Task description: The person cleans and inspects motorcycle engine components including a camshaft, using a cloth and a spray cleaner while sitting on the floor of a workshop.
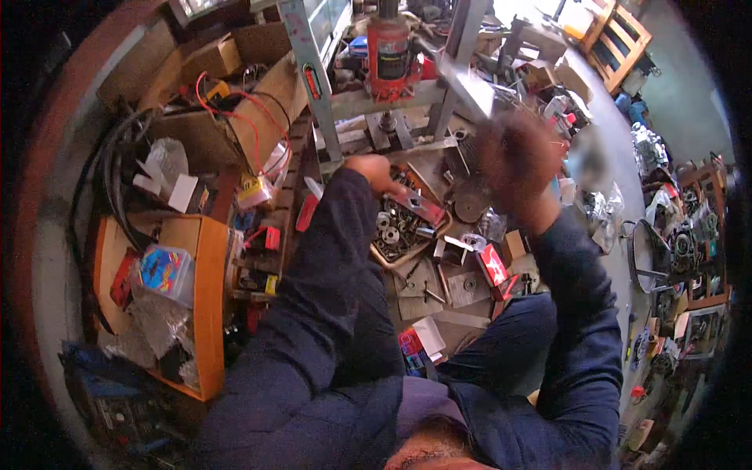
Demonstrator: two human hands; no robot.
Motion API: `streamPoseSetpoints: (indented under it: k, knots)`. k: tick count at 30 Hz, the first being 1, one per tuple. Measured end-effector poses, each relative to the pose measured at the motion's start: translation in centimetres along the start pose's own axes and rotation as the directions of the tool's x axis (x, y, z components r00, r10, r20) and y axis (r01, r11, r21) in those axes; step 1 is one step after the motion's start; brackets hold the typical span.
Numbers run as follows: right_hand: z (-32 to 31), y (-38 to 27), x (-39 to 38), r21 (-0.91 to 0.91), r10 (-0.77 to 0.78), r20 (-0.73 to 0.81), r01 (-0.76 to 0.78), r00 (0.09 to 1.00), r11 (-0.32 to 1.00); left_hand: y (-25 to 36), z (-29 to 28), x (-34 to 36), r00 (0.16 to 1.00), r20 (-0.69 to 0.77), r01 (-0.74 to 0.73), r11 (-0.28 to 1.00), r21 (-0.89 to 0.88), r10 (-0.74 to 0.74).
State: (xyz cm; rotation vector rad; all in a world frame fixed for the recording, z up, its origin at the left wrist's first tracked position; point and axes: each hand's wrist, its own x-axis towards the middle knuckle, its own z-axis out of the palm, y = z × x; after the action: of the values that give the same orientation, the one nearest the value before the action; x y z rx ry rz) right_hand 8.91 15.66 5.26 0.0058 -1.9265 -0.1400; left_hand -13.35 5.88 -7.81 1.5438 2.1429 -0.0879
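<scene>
The left hand [373, 171] is gripping a flat strip [421, 206] — the fingers are closing around one end, and the strip is looking red and grey. The strip is slanting down to the right, over a tray [392, 265]. The tray is holding lots of small metal parts [389, 227], and some of them are shining and round. The right hand [521, 160] is being held up high, to the right of the tray. It is looking very blurry, so I am not able to tell if it is open or gripping something. A bright flat thing [470, 88] is showing just above it, but I can't tell if the hand is touching it. Below the right hand, a round metal disc [471, 202] is lying beside the tray. A red and white box [493, 265] is sitting nearer the person's knee [501, 337]. Ahead of the tray, a big red jack [389, 59] is standing inside a grey metal frame [323, 117]. Over on the left, a cardboard box [270, 125] is standing open. Nearer the person, an orange wooden box [208, 313] is holding a clear plastic tub [184, 283] — and some crinkly bubble wrap [160, 317] is lying in there too.
</scene>
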Motion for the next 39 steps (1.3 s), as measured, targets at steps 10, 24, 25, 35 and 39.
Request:
streamPoseSetpoints:
  k: [10, 24, 25, 35, 39]
  knots:
    - [0.5, 0.2, 11.3, 0.126, 0.233, -0.107, -0.219, 0.967, 0.968, 1.0, 1.2, 1.6, 0.997, 0.075, -0.003, 1.000, -0.018, 0.004]
    - [0.7, -1.5, 10.7, 0.292, 0.313, -0.101, -0.272, 0.944, 0.917, 2.3, 0.7, 0.4, 0.991, 0.071, -0.104, 0.992, -0.071, 0.109]
    - [0.9, -1.0, 11.1, 0.282, 0.308, -0.103, -0.269, 0.946, 0.921, 2.7, 0.5, 0.7, 0.988, 0.107, -0.103, 0.993, -0.059, 0.109]
    - [0.2, -2.1, -5.0, 0.235, -0.144, 0.354, 0.061, 0.924, 0.970, 0.9, 2.7, 4.5, 0.957, 0.092, -0.260, 0.954, -0.148, 0.275]
    - [1.2, -1.6, 9.8, 0.269, 0.345, -0.089, -0.311, 0.934, 0.912, 0.7, 2.3, 1.9, 0.976, 0.175, -0.119, 0.989, -0.082, 0.132]
